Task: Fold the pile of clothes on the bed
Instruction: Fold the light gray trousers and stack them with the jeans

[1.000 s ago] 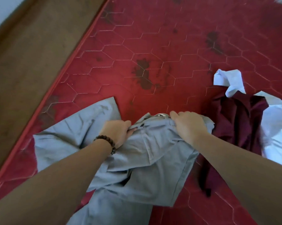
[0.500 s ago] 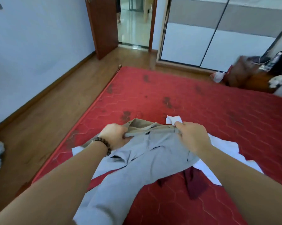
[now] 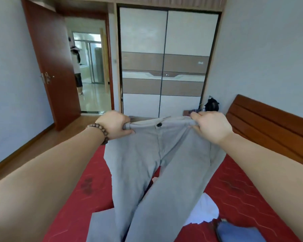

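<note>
Grey trousers (image 3: pixel 147 172) hang in the air above the red mattress (image 3: pixel 238 193), front facing me, button at the waistband. My left hand (image 3: pixel 115 124), with a bead bracelet on the wrist, grips the left end of the waistband. My right hand (image 3: pixel 211 126) grips the right end. The two legs drop down toward the bed; their lower ends lie on the mattress or run out of view. A white garment (image 3: pixel 202 213) and a blue garment (image 3: pixel 238 233) lie on the bed at lower right, partly hidden by the trousers.
A wooden headboard (image 3: pixel 269 123) stands at the right. A sliding-door wardrobe (image 3: pixel 164 58) fills the far wall. An open red-brown door (image 3: pixel 54 70) at left leads to a hallway where a person (image 3: pixel 76 67) stands. Wooden floor (image 3: pixel 33 147) runs along the bed's left side.
Both hands have lifted the trousers by the waistband from the bed up to chest height and spread it wide. My view has swung up from the mattress to the room.
</note>
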